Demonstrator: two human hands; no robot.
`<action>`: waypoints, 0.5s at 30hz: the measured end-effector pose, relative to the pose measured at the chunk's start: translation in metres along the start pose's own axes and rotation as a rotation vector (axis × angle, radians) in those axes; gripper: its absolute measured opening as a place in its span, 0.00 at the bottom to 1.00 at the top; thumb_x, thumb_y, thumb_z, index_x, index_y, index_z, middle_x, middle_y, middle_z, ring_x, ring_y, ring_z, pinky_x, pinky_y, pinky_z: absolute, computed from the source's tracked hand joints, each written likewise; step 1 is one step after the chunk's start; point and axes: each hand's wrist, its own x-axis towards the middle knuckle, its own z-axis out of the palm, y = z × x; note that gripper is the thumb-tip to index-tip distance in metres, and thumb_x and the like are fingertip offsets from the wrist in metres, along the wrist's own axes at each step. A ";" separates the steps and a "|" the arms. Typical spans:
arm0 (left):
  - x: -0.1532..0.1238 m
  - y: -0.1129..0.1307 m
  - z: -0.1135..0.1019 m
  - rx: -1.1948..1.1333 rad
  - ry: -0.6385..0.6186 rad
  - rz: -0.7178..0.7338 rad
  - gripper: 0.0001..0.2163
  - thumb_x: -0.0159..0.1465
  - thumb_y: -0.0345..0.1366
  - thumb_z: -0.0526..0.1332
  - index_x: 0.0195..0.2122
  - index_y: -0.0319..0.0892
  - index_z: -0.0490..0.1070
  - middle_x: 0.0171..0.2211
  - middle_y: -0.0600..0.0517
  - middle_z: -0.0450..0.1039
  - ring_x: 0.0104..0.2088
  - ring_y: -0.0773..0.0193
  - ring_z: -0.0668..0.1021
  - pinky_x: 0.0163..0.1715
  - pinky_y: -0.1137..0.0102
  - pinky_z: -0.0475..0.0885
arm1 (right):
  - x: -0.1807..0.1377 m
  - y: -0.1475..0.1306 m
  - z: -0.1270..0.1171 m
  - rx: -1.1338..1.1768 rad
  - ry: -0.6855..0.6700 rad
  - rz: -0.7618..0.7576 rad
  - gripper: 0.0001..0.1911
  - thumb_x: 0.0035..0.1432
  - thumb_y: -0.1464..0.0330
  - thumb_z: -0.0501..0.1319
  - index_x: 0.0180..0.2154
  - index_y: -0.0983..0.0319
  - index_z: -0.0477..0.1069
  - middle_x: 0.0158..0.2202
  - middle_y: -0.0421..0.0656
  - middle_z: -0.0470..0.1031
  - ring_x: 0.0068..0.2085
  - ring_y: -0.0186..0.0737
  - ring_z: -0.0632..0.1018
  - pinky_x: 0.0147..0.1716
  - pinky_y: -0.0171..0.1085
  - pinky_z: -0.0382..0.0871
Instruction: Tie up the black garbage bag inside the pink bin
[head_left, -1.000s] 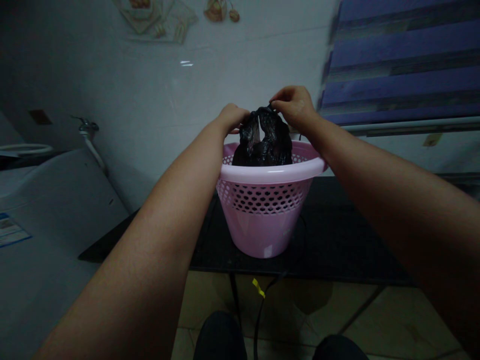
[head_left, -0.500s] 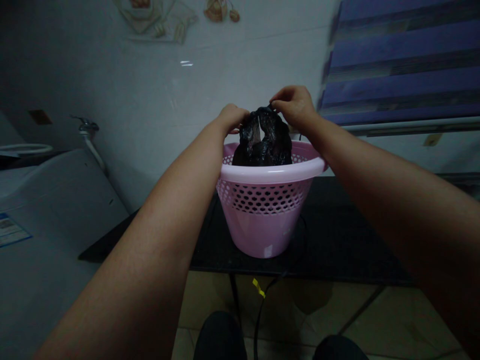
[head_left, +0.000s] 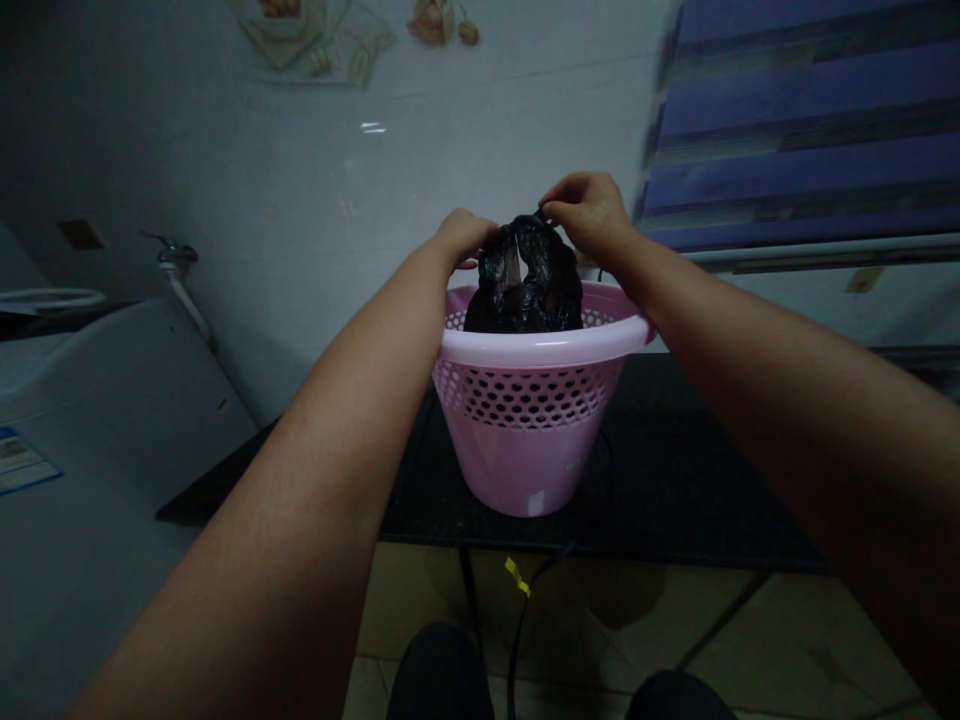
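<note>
A crumpled black plastic bag point(head_left: 529, 285) rises out of a pink plastic basket point(head_left: 525, 450) with a band of holes below its rim. My right hand point(head_left: 589, 212) pinches the top edge of the bag between thumb and fingers. At the bag's upper left side, my left hand point(head_left: 466, 238) is closed on the plastic, its fingertips partly hidden behind it. Both forearms pass close by the basket's rim. The lower part of the bag is inside the basket, showing dark through the holes.
The basket stands on a black table point(head_left: 697, 470). A black cord with a yellow tag point(head_left: 517, 577) hangs off its front edge. To the left are a grey-white appliance point(head_left: 112, 400) and a wall tap point(head_left: 171, 250). A blue striped blind point(head_left: 810, 120) hangs at the right.
</note>
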 end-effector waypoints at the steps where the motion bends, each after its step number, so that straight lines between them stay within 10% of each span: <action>1: 0.000 0.000 0.000 -0.001 0.000 -0.001 0.07 0.41 0.28 0.56 0.23 0.43 0.64 0.23 0.49 0.71 0.35 0.59 0.75 0.36 0.65 0.69 | 0.000 0.000 0.000 -0.001 -0.002 0.001 0.07 0.47 0.75 0.57 0.24 0.58 0.68 0.28 0.39 0.75 0.36 0.38 0.75 0.39 0.39 0.68; 15: 0.003 -0.002 0.000 0.016 0.005 -0.007 0.05 0.42 0.29 0.55 0.22 0.43 0.63 0.23 0.49 0.71 0.35 0.60 0.75 0.33 0.69 0.69 | 0.001 0.002 -0.001 0.001 -0.009 0.013 0.04 0.47 0.72 0.58 0.25 0.57 0.68 0.27 0.39 0.75 0.36 0.40 0.74 0.39 0.41 0.67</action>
